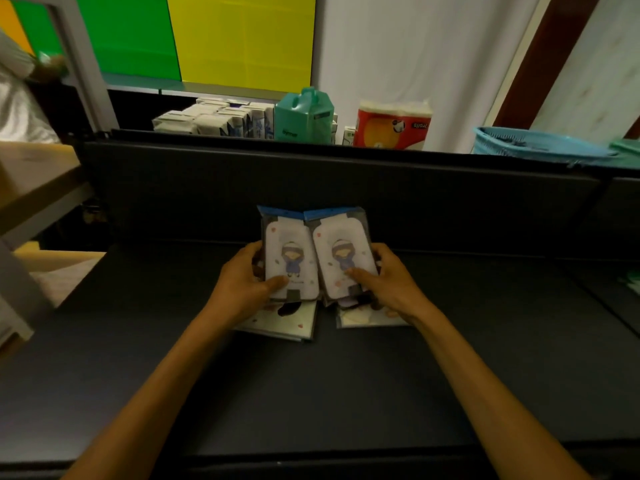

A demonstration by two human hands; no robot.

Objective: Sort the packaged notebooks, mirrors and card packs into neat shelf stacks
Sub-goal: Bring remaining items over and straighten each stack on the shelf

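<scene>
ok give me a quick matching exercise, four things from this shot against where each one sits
Things:
1. left hand
2. right hand
3. blue basket
4. teal jug

Places:
A. behind the shelf's back wall, left of the red roll pack
B. far right, behind the back wall
C. gripping the left girl-print pack
D. gripping the right girl-print pack

Pairs: 1-C, 2-D, 3-B, 4-A
</scene>
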